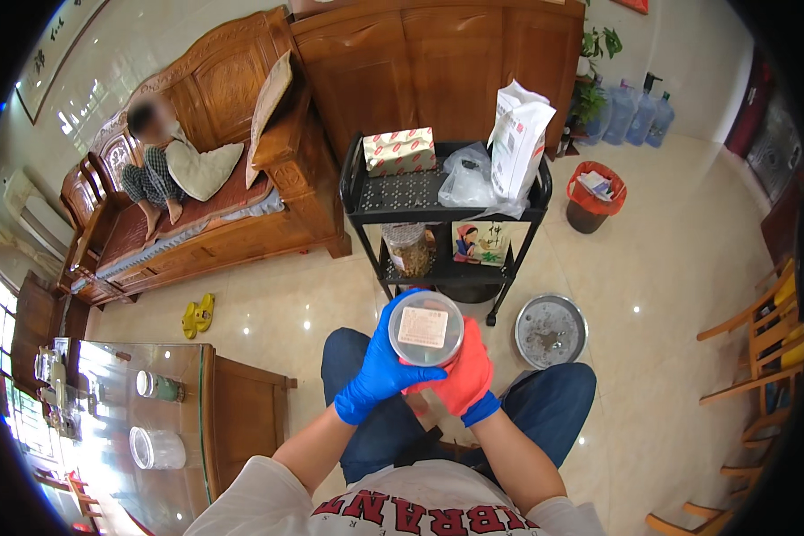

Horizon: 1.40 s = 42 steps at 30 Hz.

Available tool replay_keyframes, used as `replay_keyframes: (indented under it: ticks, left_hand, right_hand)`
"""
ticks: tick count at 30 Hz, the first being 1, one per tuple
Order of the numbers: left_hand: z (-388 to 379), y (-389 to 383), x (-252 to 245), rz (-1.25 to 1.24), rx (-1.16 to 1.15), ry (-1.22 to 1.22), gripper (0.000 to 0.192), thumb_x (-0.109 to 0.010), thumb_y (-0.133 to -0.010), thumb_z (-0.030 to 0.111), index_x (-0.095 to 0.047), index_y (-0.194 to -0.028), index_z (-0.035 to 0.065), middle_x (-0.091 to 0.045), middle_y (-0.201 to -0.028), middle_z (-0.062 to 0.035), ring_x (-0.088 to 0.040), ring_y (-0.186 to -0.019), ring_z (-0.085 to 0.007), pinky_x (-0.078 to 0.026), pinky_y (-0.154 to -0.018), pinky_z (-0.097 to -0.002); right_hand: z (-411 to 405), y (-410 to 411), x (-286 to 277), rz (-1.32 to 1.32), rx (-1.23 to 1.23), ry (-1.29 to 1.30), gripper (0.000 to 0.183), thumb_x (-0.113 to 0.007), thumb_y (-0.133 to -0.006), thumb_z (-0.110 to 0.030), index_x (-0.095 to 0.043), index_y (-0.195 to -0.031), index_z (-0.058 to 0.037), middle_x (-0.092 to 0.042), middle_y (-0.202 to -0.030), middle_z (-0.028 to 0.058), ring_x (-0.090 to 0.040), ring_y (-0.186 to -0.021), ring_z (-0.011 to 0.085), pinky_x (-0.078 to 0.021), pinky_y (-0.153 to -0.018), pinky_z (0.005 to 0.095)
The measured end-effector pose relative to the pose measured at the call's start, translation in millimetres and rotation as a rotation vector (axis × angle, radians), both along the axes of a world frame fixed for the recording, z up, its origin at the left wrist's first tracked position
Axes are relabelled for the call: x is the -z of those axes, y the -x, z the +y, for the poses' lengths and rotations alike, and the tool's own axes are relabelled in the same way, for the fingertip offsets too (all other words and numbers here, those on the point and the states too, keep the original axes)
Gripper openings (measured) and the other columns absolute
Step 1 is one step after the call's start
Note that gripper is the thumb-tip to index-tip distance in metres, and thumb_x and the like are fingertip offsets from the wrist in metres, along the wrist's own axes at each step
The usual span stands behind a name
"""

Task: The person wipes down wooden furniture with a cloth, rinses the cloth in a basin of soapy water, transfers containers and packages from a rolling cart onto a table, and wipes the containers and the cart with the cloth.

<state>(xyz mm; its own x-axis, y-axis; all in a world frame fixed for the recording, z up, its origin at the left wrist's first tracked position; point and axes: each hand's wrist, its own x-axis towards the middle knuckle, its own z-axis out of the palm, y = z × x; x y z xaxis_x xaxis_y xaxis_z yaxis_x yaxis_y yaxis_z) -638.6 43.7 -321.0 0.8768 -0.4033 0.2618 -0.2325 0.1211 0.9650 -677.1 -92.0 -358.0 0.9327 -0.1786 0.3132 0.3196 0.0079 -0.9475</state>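
My left hand, in a blue disposable glove, grips the side of a round clear plastic container. Its top faces me and bears a pale label with small print. A coral-red cloth covers most of my right hand, so only a blue glove cuff shows at the wrist. That hand holds the cloth against the container's right and lower side. The fingers under the cloth are hidden. Both hands are above my knees, in front of a black rolling cart.
A metal basin of cloudy water stands on the floor by my right knee. On the cart are a tissue box, plastic bag and white paper bag. A glass-topped table holds jars. A person sits on the wooden sofa.
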Motion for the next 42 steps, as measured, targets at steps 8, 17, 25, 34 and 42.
replay_keyframes:
  ticks: [8, 17, 25, 34, 42]
  left_hand:
    - [-25.0, 28.2, 15.2, -0.031, -0.042, -0.074, 0.107, -0.092, -0.05, 0.021, -0.029, -0.135, 0.0038, -0.041, -0.135, -0.0116, -0.044, -0.123, -0.0227, -0.038, -0.103, -0.0379]
    - [-19.4, 11.6, 13.6, 0.008, -0.136, -0.019, 0.1, -0.09, -0.054, 0.021, -0.033, -0.134, 0.0038, -0.047, -0.127, -0.01, -0.045, -0.121, -0.0217, -0.037, -0.102, -0.0358]
    - [21.5, -37.0, -13.6, 0.179, -0.151, 0.274, 0.074, -0.031, -0.091, 0.064, -0.033, -0.141, 0.0097, -0.041, -0.139, -0.0101, -0.038, -0.127, -0.0227, -0.027, -0.104, -0.0407]
    - [44.8, -27.4, -0.2, 0.195, -0.441, 0.144, 0.057, -0.03, -0.098, 0.05, -0.039, -0.136, 0.0088, -0.046, -0.133, -0.0106, -0.042, -0.124, -0.0225, -0.031, -0.101, -0.0402]
    - [42.4, -29.2, -2.2, 0.117, -0.495, 0.112, 0.052, -0.037, -0.097, 0.047, -0.044, -0.133, 0.0102, -0.047, -0.132, -0.0069, -0.043, -0.123, -0.0202, -0.029, -0.101, -0.04]
  right_hand:
    - [-16.8, 5.3, 15.7, -0.032, -0.032, 0.1, 0.05, -0.07, -0.072, -0.015, -0.05, -0.117, -0.0056, -0.057, -0.112, 0.0099, -0.057, -0.105, 0.022, -0.0447, -0.089, 0.0316]
    - [-10.4, -0.6, 63.8, 0.063, -0.072, -0.203, 0.059, -0.075, -0.072, -0.023, -0.048, -0.122, -0.006, -0.057, -0.116, 0.0111, -0.056, -0.106, 0.0228, -0.044, -0.09, 0.033]
    - [-22.0, -6.3, -7.5, 0.012, -0.187, -0.061, 0.052, -0.069, -0.079, -0.027, -0.048, -0.12, -0.0045, -0.059, -0.112, 0.0106, -0.057, -0.105, 0.0222, -0.0443, -0.09, 0.033]
    - [-13.2, -14.9, -14.7, -0.129, -0.376, -0.544, 0.073, -0.07, -0.078, -0.007, -0.029, -0.138, -0.0006, -0.041, -0.135, 0.0131, -0.046, -0.121, 0.0236, -0.0402, -0.1, 0.037]
    - [-7.6, -15.5, -12.3, -0.128, -0.295, -0.434, 0.069, -0.071, -0.077, -0.009, -0.033, -0.134, -0.0001, -0.046, -0.13, 0.0126, -0.049, -0.117, 0.0226, -0.0412, -0.098, 0.0359]
